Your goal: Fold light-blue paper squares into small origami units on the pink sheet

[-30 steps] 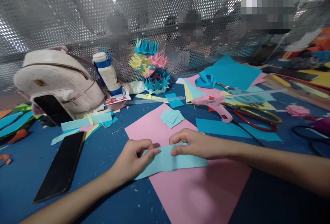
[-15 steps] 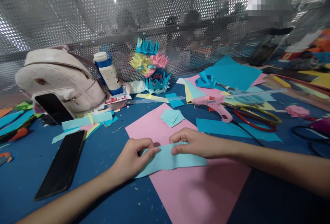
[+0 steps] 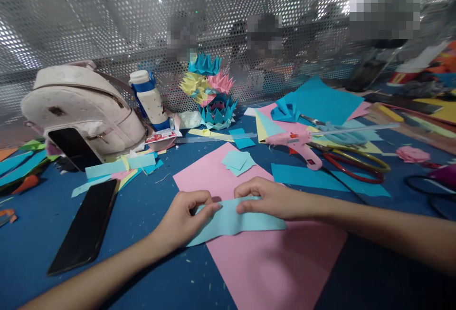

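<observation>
A light blue strip of paper [image 3: 228, 222] is pinched between thumb and fingers of both my hands. My left hand [image 3: 188, 217] grips it near its left end, and my right hand [image 3: 261, 198] grips it around the middle. The strip bends slightly between them, and its right end hangs free. Below it lies a large sheet of pink paper [image 3: 274, 267]. Several small light blue paper squares [image 3: 238, 161] rest on the pink sheet, just beyond my hands. The fingertips behind the strip are partly hidden.
A pink glue gun [image 3: 294, 143] and red-and-yellow scissors [image 3: 356, 169] lie to the right, by blue paper [image 3: 320, 179]. On the left are a phone [image 3: 85, 227], a backpack [image 3: 85, 110] and a bottle [image 3: 147, 98]. Folded paper flowers [image 3: 210, 89] stand behind, before a perforated metal panel [image 3: 107, 24].
Both hands keep their grip on the strip in nearly the same place. The strip bows slightly more between them.
</observation>
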`<state>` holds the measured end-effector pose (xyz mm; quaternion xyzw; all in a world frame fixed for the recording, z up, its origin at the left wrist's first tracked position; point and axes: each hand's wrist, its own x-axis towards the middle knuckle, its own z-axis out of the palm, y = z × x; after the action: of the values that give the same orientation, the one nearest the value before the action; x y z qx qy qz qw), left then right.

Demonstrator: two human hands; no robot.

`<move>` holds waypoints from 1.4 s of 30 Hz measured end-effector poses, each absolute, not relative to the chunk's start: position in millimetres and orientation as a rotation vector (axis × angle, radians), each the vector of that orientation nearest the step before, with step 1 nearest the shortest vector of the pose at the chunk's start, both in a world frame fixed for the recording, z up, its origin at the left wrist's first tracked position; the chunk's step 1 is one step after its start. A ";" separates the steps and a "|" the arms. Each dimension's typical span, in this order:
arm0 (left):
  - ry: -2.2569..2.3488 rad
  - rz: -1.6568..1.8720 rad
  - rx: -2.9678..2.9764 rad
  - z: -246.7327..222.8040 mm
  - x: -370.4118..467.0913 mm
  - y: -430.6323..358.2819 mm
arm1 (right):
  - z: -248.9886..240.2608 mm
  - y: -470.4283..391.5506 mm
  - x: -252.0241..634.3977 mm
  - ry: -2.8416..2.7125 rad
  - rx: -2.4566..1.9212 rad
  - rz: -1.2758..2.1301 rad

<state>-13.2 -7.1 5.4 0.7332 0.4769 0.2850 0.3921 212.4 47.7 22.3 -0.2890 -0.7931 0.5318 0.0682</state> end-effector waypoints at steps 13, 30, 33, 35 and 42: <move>1.231 0.742 1.814 6.6 -11.6 -9.1 | 17.1 46.7 212.0 -2.370 -0.890 1.557; 1.238 0.762 1.786 5.9 -11.3 -9.2 | 14.3 46.7 211.6 -2.356 -0.878 1.545; 1.236 0.771 1.777 6.2 -11.1 -9.2 | 14.2 47.2 211.8 -2.346 -0.882 1.552; 1.233 0.771 1.784 6.3 -11.1 -9.5 | 14.5 47.5 212.0 -2.352 -0.888 1.556; 1.225 0.758 1.814 3.7 -16.2 -8.3 | 13.5 49.1 213.5 -2.370 -0.889 1.557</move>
<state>-16.2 -8.3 3.7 0.7173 0.4844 0.2999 0.4011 213.5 49.1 13.5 -0.2980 -0.7947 0.5220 0.0850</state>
